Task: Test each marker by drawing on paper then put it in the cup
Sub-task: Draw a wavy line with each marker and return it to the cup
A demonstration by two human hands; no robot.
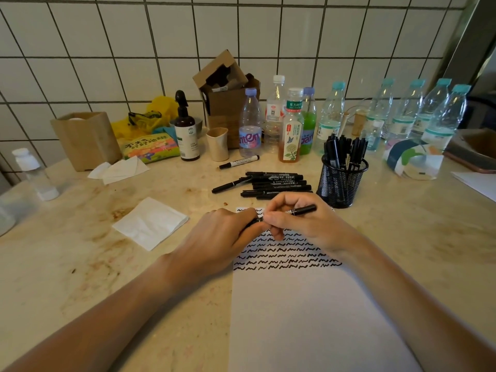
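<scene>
A white sheet of paper (308, 318) lies in front of me, its upper part filled with rows of black squiggles. Over its top edge both hands meet on one black marker (304, 210). My right hand (303, 224) grips the marker's barrel, whose end sticks out to the right. My left hand (222, 234) pinches the marker's left end, and I cannot tell whether that is the cap. Behind them lies a pile of several black markers (273, 183). A black mesh cup (341, 183) to the right holds several markers upright.
A single marker with a white label (239, 162) lies behind the pile. White tissues (150, 224) sit left of the paper. Several bottles (292, 127), a cardboard box (228, 98), a beige cup (218, 143) and a brown spray bottle (186, 130) line the tiled wall.
</scene>
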